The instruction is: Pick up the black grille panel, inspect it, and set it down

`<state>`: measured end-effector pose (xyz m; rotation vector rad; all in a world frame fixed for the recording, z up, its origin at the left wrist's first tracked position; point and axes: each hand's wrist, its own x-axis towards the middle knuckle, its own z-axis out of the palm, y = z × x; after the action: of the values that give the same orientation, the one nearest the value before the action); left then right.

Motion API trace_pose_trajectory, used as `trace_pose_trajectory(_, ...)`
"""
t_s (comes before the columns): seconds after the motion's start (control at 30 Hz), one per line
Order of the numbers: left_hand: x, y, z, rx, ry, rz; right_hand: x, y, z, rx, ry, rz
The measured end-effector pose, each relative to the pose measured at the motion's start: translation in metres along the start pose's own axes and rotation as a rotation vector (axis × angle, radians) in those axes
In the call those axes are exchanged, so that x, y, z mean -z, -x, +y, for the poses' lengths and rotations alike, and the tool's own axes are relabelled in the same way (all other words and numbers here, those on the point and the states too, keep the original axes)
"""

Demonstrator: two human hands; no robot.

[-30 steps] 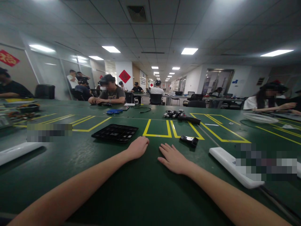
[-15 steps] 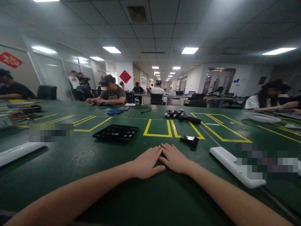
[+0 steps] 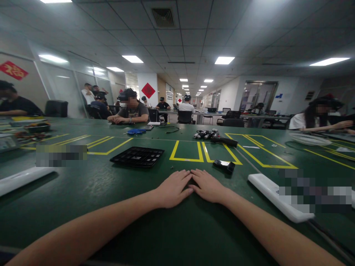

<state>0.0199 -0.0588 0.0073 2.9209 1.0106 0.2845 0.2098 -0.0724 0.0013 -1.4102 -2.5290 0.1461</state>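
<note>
My left hand [image 3: 173, 189] lies flat on the green table [image 3: 116, 229], its fingers stretched forward and holding nothing. My right hand [image 3: 208, 186] rests the same way beside it, also without anything in it. The fingertips of both hands meet, and the thumbs touch or nearly touch. Ahead and to the left is a black tray-like panel [image 3: 138, 156] with many small compartments. Just beyond my right hand lies a small black shiny object [image 3: 224, 166], whose kind I cannot make out.
White power strips lie at right [image 3: 277, 197] and left [image 3: 24, 179]. Yellow tape outlines [image 3: 186, 160] mark the table. Farther back are a bundle of black cables [image 3: 205, 134] and a blue item [image 3: 135, 131]. Across the table sits a person [image 3: 135, 109]; another [image 3: 313, 114] is at right.
My left thumb has shifted slightly up toward my right thumb. Otherwise both hands stay in place. The person across the table has moved their hands a little.
</note>
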Motion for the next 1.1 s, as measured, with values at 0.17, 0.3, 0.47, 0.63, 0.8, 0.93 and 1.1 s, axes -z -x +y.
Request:
trace_pose_trajectory(0.17,0.004,-0.016,-0.035,0.227,-0.214,0.254,0.024,0.001,0.043,-0.222,0.224,0.29)
trace_pose_trajectory(0.3,0.004,-0.022,-0.063,0.396,-0.224,0.139,0.023,0.008,0.091,-0.525,0.352,0.329)
trace_pose_trajectory(0.47,0.0,-0.025,-0.072,0.397,-0.094,0.088,0.01,0.013,0.119,-0.636,0.208,0.162)
trace_pose_trajectory(0.63,0.022,-0.034,-0.092,0.634,0.483,0.348,0.01,0.013,0.119,-0.607,0.255,0.171)
trace_pose_trajectory(0.8,0.062,-0.013,-0.143,0.909,0.803,0.625,0.012,0.014,0.12,-0.619,0.221,0.164)
trace_pose_trajectory(0.93,0.072,0.015,-0.175,1.044,0.649,0.6,0.01,0.014,0.121,-0.628,0.204,0.179)
trace_pose_trajectory(1.1,0.066,0.023,-0.186,1.042,0.158,0.288,0.011,0.013,0.116,-0.587,0.311,0.24)
